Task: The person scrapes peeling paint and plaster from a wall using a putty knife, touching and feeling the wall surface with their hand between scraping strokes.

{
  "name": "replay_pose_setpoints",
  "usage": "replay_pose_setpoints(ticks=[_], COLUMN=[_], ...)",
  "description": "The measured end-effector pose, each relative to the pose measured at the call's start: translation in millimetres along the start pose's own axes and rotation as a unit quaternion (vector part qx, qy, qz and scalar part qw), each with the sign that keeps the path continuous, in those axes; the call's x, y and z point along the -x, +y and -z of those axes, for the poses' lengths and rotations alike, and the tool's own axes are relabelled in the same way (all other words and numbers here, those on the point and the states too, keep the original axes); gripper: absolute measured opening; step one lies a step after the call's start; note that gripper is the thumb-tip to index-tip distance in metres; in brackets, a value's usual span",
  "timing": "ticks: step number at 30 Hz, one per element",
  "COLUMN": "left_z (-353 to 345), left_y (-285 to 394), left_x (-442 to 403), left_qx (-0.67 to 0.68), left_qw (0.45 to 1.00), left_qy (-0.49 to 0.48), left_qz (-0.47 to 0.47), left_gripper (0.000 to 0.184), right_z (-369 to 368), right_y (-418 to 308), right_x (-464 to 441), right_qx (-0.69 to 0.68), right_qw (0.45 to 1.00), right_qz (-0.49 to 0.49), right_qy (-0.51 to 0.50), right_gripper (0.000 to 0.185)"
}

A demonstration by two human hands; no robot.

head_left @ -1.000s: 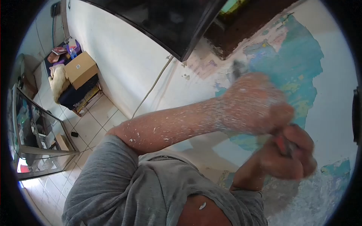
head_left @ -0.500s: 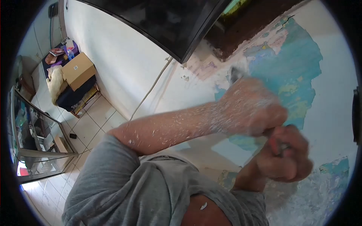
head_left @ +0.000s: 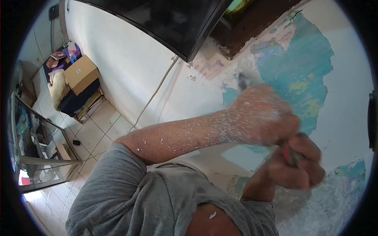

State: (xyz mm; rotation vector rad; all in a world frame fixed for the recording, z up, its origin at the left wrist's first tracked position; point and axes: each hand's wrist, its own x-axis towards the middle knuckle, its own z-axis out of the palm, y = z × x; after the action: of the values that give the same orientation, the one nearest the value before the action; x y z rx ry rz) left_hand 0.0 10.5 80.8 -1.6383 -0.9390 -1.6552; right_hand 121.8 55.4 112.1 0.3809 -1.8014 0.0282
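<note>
My left hand (head_left: 264, 116) is closed in a fist, dusted with white flakes up the forearm. Beyond its knuckles a blurred grey metal blade (head_left: 243, 80), like a scraper's, meets the wall. Just below, my right hand (head_left: 297, 165) is wrapped round a red and grey handle (head_left: 290, 155), in line with the blade. Whether handle and blade are one piece is hidden by the left fist. Both hands touch or nearly touch. Behind them the wall (head_left: 346, 98) has white paint peeled off, baring a turquoise patch (head_left: 291, 67).
A black screen (head_left: 157, 23) juts out above, beside a brown frame (head_left: 244, 29). A cable (head_left: 155, 94) runs down the wall. At the left stand a glass cabinet (head_left: 43, 137) and a bench with a cardboard box (head_left: 82, 74) and a pale cat (head_left: 58, 90).
Both hands and the blade have shifted slightly against the wall, still blurred by motion. The grip of each hand stays the same. The view has tilted a little.
</note>
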Motion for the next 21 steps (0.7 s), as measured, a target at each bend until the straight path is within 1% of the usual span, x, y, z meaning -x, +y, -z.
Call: replay_pose_setpoints(ticks=[1,2,3,4,5,6,7,8,9,10,11,12,13,14,15,16,17,18,19,20,21], left_z=[5,4,0,-4,-7,-3,-2,-6,-3,-1,0,0,1,-1,-3,0,-4,-4,-3,-6,-2], left_y=[5,0,-9,-13,-15,-16,-18,-18,-13,-8,-5,-3,-2,-8,-21,-27,-28,-22,-17,-12,-3], left_x=[-9,-9,-7,-3,8,16,22,25,16,8,2,-5,-8,4,26,32,35,32,29,25,8], left_qx=[-0.010,-0.011,-0.011,-0.010,-0.012,-0.014,-0.019,-0.020,-0.016,-0.010,-0.010,-0.003,0.005,0.004,-0.015,-0.034,-0.036,-0.021,-0.007,-0.006,-0.027], left_qw=[0.999,0.999,1.000,1.000,1.000,1.000,0.999,0.999,1.000,1.000,1.000,0.999,0.999,0.999,1.000,0.997,0.997,0.999,0.999,0.999,0.999], left_qy=[-0.026,-0.027,-0.007,0.014,0.017,0.006,-0.004,-0.003,0.001,0.005,0.004,0.018,0.034,0.036,0.006,-0.025,-0.024,0.002,0.027,0.025,0.038], left_qz=[-0.023,-0.023,-0.024,-0.022,-0.023,0.010,0.045,0.048,0.017,-0.011,-0.009,-0.026,-0.042,-0.040,0.012,0.060,0.060,0.042,0.026,0.032,-0.021], left_gripper=[0.034,0.034,0.034,0.033,0.033,0.033,0.033,0.033,0.033,0.033,0.033,0.027,0.023,0.023,0.023,0.023,0.023,0.024,0.025,0.025,0.028], right_z=[-6,-9,-4,6,12,11,8,5,-3,-12,-19,-22,-17,-5,0,-3,-8,-13,-14,-12,-10], right_y=[-3,-4,1,11,16,12,7,1,0,0,-3,-9,-5,3,9,12,15,16,10,0,-5], right_x=[-11,-18,-12,-1,6,6,7,8,6,1,-5,-14,-11,-3,5,11,17,20,17,13,8], right_qx=[-0.074,-0.147,-0.146,-0.021,0.105,0.104,0.090,0.078,0.076,-0.034,-0.141,-0.133,-0.133,-0.013,0.107,0.108,0.051,-0.007,-0.011,-0.024,-0.035], right_qw=[0.993,0.971,0.972,0.999,0.990,0.990,0.990,0.988,0.988,0.999,0.973,0.969,0.969,0.998,0.990,0.990,0.995,0.997,0.997,0.999,0.990], right_qz=[0.026,0.053,0.054,0.019,-0.014,-0.010,-0.033,-0.062,-0.063,-0.028,0.009,0.028,0.029,0.013,-0.002,0.000,-0.002,-0.004,-0.006,-0.014,-0.019], right_qy=[0.090,0.179,0.179,0.041,-0.095,-0.092,-0.103,-0.117,-0.119,0.030,0.180,0.207,0.207,0.056,-0.093,-0.090,-0.080,-0.072,-0.074,0.031,0.137], right_gripper=[0.047,0.048,0.048,0.048,0.048,0.048,0.049,0.051,0.051,0.054,0.057,0.062,0.062,0.065,0.067,0.067,0.070,0.073,0.073,0.069,0.066])
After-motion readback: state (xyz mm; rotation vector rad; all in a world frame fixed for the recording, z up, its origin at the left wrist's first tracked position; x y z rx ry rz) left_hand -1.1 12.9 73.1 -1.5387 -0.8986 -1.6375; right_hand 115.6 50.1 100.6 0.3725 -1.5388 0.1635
